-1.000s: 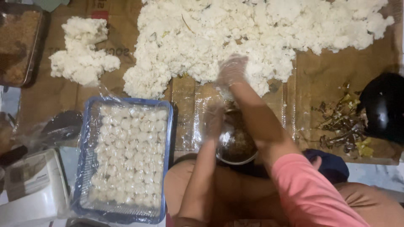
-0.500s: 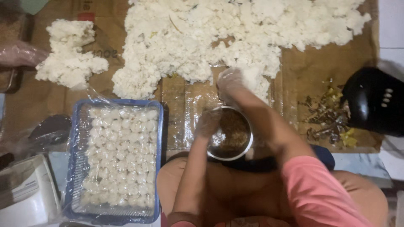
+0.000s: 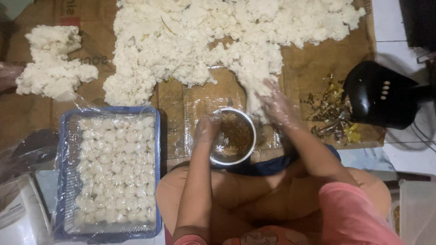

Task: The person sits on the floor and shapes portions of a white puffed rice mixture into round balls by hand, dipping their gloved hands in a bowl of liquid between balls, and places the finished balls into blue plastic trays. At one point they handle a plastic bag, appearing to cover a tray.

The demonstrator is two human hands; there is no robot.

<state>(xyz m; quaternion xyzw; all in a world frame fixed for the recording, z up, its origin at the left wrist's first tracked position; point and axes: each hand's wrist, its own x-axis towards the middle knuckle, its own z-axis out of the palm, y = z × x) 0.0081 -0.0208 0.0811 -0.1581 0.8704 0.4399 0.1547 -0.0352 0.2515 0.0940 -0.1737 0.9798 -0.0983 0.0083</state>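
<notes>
While L hand (image 3: 206, 129) grips bowl (image 3: 232, 135) w/ brown filling, R hand (image 3: 277, 106) spread on dough (image 3: 218, 41), tray (image 3: 63, 181) of maybe dough balls (image 3: 113, 168)

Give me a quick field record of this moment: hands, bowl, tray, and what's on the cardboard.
left hand: gloved in clear plastic, at the bowl's left rim
right hand: gloved, on the edge of the big white heap
bowl: round, white rim, brown filling inside
big white heap: crumbly, spread over the cardboard
cardboard: flat, partly taped
small white heap: apart, at left
tray: blue, plastic-lined, full of small white balls
black fan: at right
</notes>
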